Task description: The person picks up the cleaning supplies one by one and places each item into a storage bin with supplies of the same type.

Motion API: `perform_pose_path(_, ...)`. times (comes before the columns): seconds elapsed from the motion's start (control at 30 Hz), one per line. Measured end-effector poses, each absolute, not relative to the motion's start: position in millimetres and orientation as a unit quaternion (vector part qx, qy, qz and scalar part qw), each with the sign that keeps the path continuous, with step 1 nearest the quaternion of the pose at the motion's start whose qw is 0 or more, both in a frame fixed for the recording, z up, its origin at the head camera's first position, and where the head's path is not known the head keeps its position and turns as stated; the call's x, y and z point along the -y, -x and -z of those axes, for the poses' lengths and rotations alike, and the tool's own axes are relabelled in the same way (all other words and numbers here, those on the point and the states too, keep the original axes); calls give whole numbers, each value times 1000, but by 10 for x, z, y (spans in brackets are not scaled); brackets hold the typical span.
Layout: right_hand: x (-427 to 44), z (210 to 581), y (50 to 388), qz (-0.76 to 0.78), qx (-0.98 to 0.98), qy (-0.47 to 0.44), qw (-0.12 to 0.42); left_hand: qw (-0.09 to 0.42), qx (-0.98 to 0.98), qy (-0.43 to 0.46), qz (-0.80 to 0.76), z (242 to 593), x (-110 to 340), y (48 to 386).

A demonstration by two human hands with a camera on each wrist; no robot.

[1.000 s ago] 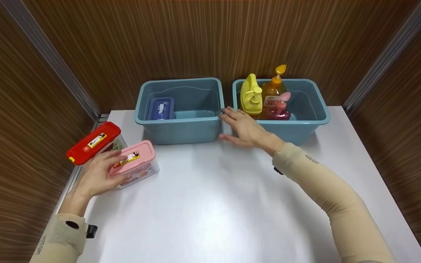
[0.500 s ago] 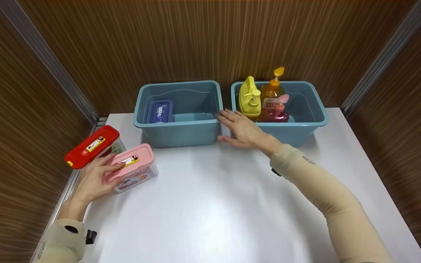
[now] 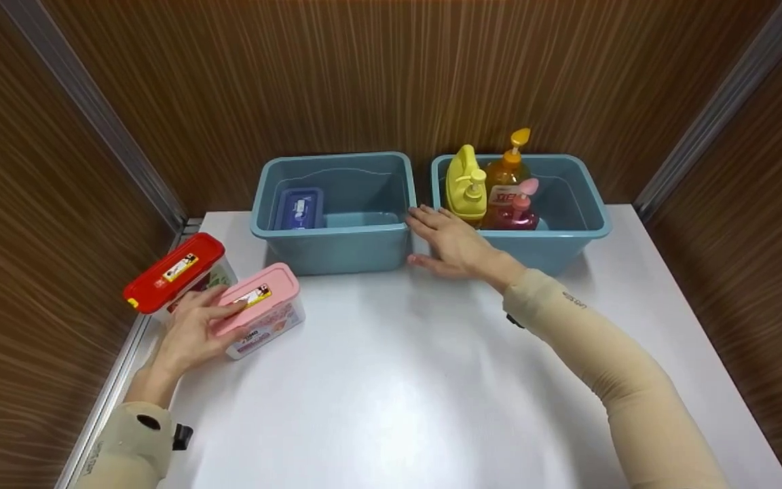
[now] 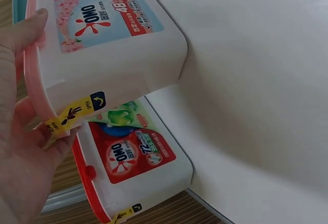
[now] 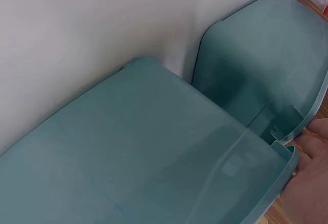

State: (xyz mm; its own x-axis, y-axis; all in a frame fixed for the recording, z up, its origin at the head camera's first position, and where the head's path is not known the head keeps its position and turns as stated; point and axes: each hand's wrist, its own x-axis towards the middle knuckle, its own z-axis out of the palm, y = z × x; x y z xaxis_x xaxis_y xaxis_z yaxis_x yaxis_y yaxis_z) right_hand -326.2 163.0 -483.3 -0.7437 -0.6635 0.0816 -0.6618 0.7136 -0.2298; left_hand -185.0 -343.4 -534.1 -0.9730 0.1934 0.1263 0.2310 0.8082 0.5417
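My left hand (image 3: 191, 334) grips a pink-lidded OMO detergent box (image 3: 270, 328) across its lid, at the left of the table. In the left wrist view, the thumb lies on one side of the pink lid (image 4: 33, 73) and the fingers on the other. Close beside it stands a red-lidded OMO box (image 3: 175, 270). Fingers extended, my right hand (image 3: 455, 246) rests at the facing rims of two blue-green bins, the left bin (image 3: 337, 252) and the right bin (image 3: 540, 250). In the right wrist view, part of the right hand (image 5: 310, 175) touches these rims.
A dark blue lidded box (image 3: 299, 209) lies in the left bin. The right bin holds a yellow pump jug (image 3: 466, 193), an orange pump bottle (image 3: 503, 176) and a pink pump bottle (image 3: 516, 216). Wood-grain walls (image 3: 391, 75) enclose the white table (image 3: 391, 380) on three sides.
My left hand has shifted slightly right with the pink-lidded box, and its fingers sit more closely around the lid. The right hand stays at the bin rims.
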Motion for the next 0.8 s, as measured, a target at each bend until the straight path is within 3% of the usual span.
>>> perform_pose_path(0.4, -1672, 4927, 3281, 98, -921, 376, -23, 34, 933, 73, 351, 5501, 3319, 1911)
perform_pose_path(0.8, -1671, 4969, 3268, 31, -922, 384, -35, 86, 918, 61, 382, 5664, 3223, 1940)
